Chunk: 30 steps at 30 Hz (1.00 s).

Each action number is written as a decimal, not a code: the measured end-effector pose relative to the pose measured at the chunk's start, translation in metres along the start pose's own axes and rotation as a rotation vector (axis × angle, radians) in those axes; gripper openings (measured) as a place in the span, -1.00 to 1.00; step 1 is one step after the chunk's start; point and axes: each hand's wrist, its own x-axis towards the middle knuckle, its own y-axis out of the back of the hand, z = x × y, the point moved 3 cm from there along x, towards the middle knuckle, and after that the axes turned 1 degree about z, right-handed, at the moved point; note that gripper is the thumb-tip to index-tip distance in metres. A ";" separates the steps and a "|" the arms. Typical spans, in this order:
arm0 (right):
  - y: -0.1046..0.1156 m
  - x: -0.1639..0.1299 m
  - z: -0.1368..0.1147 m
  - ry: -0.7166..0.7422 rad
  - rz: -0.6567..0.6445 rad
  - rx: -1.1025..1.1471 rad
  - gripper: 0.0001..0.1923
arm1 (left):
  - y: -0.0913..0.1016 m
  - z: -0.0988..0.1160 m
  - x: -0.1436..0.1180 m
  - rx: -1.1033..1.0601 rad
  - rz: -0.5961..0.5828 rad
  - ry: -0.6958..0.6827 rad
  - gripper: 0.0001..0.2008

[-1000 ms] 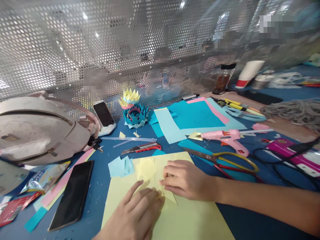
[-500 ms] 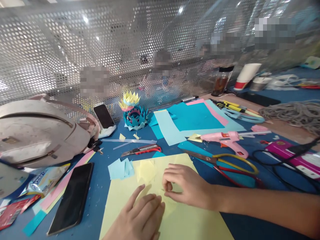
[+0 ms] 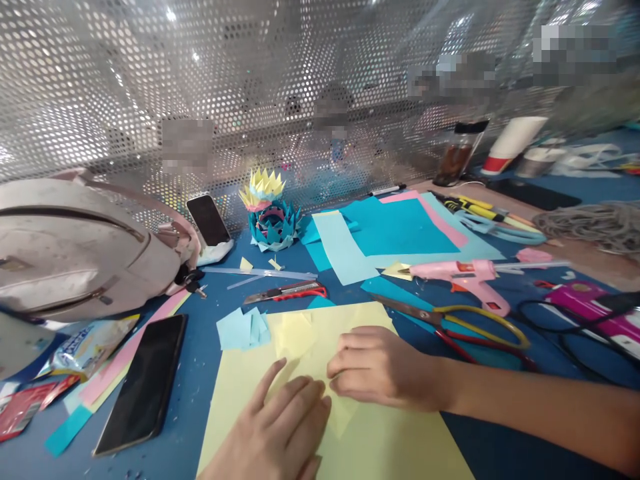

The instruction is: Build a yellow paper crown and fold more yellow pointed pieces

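- Left hand [image 3: 280, 427] lies flat, fingers spread, palm down on the yellow sheet [image 3: 390, 440] at the near edge of the table [image 3: 200, 393]; grip apart, holding nothing, just pressing.
- Right hand [image 3: 380, 367] comes in from the right edge, fingers curled together and pressing down on a small folded yellow piece [image 3: 340, 417] that sits on the sheet between the two hands; fingertips of both hands nearly touch.
- Versus half a second ago: right hand had thumb and forefinger raised in a pinch on the fold, now flattened onto the paper; left hand barely moved, slid slightly toward the right hand. Whole view shifted a bit, things on the table unchanged.
- A loose yellow square [image 3: 295, 333] lies on the sheet's far-left part, beside a stack of light-blue squares [image 3: 243, 330] just off the sheet.
- Scissors [image 3: 450, 323] with yellow and red handles lie just beyond the right hand, not touched.
- Pink glue gun [image 3: 465, 275] farther back toward the right edge; utility knife [image 3: 287, 292] behind the sheet.
- Black phone [image 3: 143, 383] lies flat toward the left edge; second phone [image 3: 207, 220] propped by the bag [image 3: 75, 247].
- Paper flower model [image 3: 273, 213] stands at the far edge near the perforated screen [image 3: 150, 80]; blue and pink sheets [image 3: 395, 230] right of it.
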 end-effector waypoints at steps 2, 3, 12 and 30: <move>0.000 0.000 0.002 0.011 0.001 0.005 -0.75 | 0.000 -0.001 0.000 -0.016 -0.002 0.012 -0.68; 0.000 0.000 0.003 0.010 0.004 0.017 -0.77 | 0.001 -0.001 0.000 -0.018 -0.004 0.016 -0.68; -0.002 -0.002 0.006 0.011 -0.063 0.083 -0.86 | 0.001 -0.001 -0.003 0.002 -0.050 -0.010 -0.67; -0.007 -0.002 0.005 -0.413 0.018 0.225 -0.86 | 0.000 0.000 -0.001 0.035 -0.043 -0.008 -0.67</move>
